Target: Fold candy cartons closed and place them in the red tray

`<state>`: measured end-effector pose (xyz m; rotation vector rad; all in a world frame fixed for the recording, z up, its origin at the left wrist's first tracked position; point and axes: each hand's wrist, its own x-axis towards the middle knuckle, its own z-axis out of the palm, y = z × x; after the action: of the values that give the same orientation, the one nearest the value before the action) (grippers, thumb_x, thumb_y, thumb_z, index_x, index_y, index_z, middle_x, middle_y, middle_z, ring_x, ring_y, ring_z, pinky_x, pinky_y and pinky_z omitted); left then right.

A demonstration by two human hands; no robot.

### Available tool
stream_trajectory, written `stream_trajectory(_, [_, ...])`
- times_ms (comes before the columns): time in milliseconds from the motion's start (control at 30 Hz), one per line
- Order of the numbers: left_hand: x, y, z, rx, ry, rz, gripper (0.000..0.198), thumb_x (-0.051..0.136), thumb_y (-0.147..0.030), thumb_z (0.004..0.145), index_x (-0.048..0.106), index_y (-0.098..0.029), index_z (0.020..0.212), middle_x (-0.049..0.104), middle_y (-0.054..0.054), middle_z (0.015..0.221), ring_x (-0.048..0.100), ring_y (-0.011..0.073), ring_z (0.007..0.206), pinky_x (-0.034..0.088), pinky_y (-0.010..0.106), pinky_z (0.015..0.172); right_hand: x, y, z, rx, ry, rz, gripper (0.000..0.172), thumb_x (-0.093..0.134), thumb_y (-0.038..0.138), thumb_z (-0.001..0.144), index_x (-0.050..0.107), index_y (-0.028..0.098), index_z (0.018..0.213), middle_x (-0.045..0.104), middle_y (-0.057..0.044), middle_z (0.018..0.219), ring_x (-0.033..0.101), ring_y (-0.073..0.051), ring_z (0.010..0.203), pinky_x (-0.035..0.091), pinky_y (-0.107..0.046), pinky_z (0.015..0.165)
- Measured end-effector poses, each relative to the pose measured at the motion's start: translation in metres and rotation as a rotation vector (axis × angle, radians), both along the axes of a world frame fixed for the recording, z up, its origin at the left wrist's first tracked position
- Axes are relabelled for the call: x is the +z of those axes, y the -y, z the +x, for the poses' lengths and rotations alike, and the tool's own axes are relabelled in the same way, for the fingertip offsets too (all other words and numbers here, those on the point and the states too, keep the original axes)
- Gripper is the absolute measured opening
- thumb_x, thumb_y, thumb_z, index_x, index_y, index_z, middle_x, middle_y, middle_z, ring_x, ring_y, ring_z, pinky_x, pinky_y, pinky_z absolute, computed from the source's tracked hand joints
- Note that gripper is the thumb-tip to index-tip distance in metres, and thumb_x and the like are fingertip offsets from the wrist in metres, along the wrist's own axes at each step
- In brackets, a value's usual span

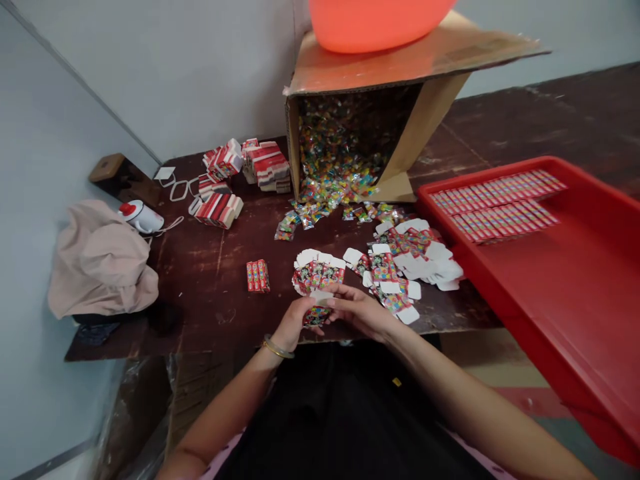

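Note:
Between my two hands, near the table's front edge, is a small printed candy box (pixel 316 316) with a pale flap at its top. My left hand (pixel 294 321) grips its left side, fingers closed round it. My right hand (pixel 357 308) pinches the box from the right, thumb by the flap. Just beyond my hands lies a pile of flat printed cartons (pixel 320 270) with white flaps. A larger heap of such cartons (pixel 415 257) spreads to the right. Left of my hands stand a few closed boxes (pixel 257 276), side by side.
A cardboard box (pixel 410 63) on its side spills wrapped colourful candies (pixel 333 190) onto the table. An orange tub (pixel 380 23) rests on it. The red tray (pixel 555 293) at right holds rows of boxes. Carton bundles (pixel 265 163), a white bottle (pixel 143 217) and cloth (pixel 103 260) lie left.

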<state>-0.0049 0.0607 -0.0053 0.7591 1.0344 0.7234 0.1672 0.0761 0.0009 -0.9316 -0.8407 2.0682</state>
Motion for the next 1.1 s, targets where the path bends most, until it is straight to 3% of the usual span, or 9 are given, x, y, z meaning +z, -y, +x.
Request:
stream_trajectory(133, [0.013, 0.0, -0.006, -0.168, -0.242, 0.285, 0.034, 0.056, -0.037, 0.076, 0.066, -0.015, 0.101, 0.067, 0.007, 0.092, 0.058, 0.0185, 0.078, 0.049, 0.025, 0.061, 0.005, -0.003, -0.003, 0.069, 0.122, 0.098, 0.022, 0.073, 0.026, 0.068, 0.066, 0.017, 0.088, 0.063, -0.002, 0.085, 0.06, -0.013, 0.068, 0.051, -0.022, 0.057])
stream_trajectory(233, [0.019, -0.003, -0.012, -0.226, -0.46, 0.47, 0.022, 0.061, -0.026, 0.071, 0.068, -0.015, 0.089, 0.065, 0.005, 0.082, 0.054, 0.0164, 0.076, 0.046, 0.025, 0.069, 0.008, 0.0, -0.004, 0.077, 0.391, 0.535, 0.009, 0.066, 0.022, 0.075, 0.068, 0.019, 0.083, 0.063, -0.003, 0.083, 0.061, -0.017, 0.077, 0.052, -0.029, 0.067])
stream_trajectory(367, [0.015, -0.01, -0.02, -0.207, -0.25, 0.211, 0.031, 0.052, -0.033, 0.075, 0.067, -0.014, 0.096, 0.064, 0.006, 0.084, 0.055, 0.0169, 0.074, 0.048, 0.024, 0.058, 0.011, 0.009, -0.008, 0.041, 0.573, 1.0, 0.025, 0.051, 0.024, 0.091, 0.066, 0.024, 0.112, 0.064, -0.008, 0.105, 0.06, -0.02, 0.096, 0.049, -0.036, 0.086])
stream_trajectory(467, [0.014, -0.013, -0.025, -0.144, -0.106, 0.081, 0.036, 0.052, -0.036, 0.076, 0.067, -0.012, 0.098, 0.064, 0.008, 0.085, 0.057, 0.019, 0.077, 0.05, 0.025, 0.055, 0.013, 0.01, -0.014, -0.03, 0.553, 0.982, 0.029, 0.048, 0.028, 0.095, 0.063, 0.026, 0.119, 0.063, -0.008, 0.112, 0.06, -0.02, 0.101, 0.049, -0.036, 0.09])
stream_trajectory(600, [0.02, -0.01, -0.034, -0.176, 0.045, 0.101, 0.042, 0.061, -0.037, 0.074, 0.064, -0.014, 0.108, 0.063, 0.009, 0.093, 0.058, 0.0192, 0.082, 0.052, 0.025, 0.061, 0.016, -0.003, -0.017, -0.059, 0.545, 0.87, 0.023, 0.054, 0.034, 0.092, 0.07, 0.028, 0.109, 0.069, -0.006, 0.102, 0.063, -0.021, 0.095, 0.051, -0.038, 0.087])
stream_trajectory(700, [0.02, -0.004, -0.038, -0.199, -0.045, 0.126, 0.047, 0.068, -0.034, 0.071, 0.06, -0.016, 0.113, 0.06, 0.005, 0.09, 0.056, 0.0148, 0.076, 0.049, 0.021, 0.057, 0.008, -0.006, -0.015, -0.034, 0.583, 0.929, 0.023, 0.054, 0.034, 0.093, 0.07, 0.028, 0.108, 0.069, -0.006, 0.101, 0.063, -0.022, 0.095, 0.05, -0.041, 0.089])
stream_trajectory(867, [0.007, 0.013, -0.03, -0.083, -0.202, 0.097, 0.046, 0.059, -0.041, 0.081, 0.055, -0.017, 0.119, 0.059, 0.005, 0.091, 0.057, 0.0148, 0.07, 0.047, 0.022, 0.051, -0.01, 0.012, -0.027, -0.044, 0.723, 1.039, 0.034, 0.049, 0.031, 0.094, 0.058, 0.028, 0.126, 0.053, -0.009, 0.131, 0.049, -0.025, 0.12, 0.038, -0.048, 0.103])
stream_trajectory(967, [0.007, 0.016, -0.029, 0.094, -0.382, 0.279, 0.049, 0.057, -0.037, 0.082, 0.049, -0.019, 0.127, 0.058, 0.01, 0.113, 0.06, 0.0204, 0.09, 0.053, 0.032, 0.075, -0.011, 0.003, -0.052, -0.034, 0.72, 0.93, 0.037, 0.05, 0.032, 0.093, 0.054, 0.026, 0.129, 0.058, -0.009, 0.121, 0.055, -0.023, 0.111, 0.044, -0.041, 0.096])
stream_trajectory(1100, [0.012, -0.004, -0.06, 0.174, -0.688, 0.571, 0.05, 0.062, -0.031, 0.079, 0.051, -0.019, 0.126, 0.048, 0.012, 0.133, 0.041, 0.0265, 0.128, 0.027, 0.04, 0.112, -0.016, -0.048, -0.098, 0.014, 0.843, 0.805, 0.032, 0.047, 0.027, 0.093, 0.054, 0.02, 0.123, 0.064, -0.008, 0.106, 0.062, -0.019, 0.092, 0.049, -0.033, 0.084])
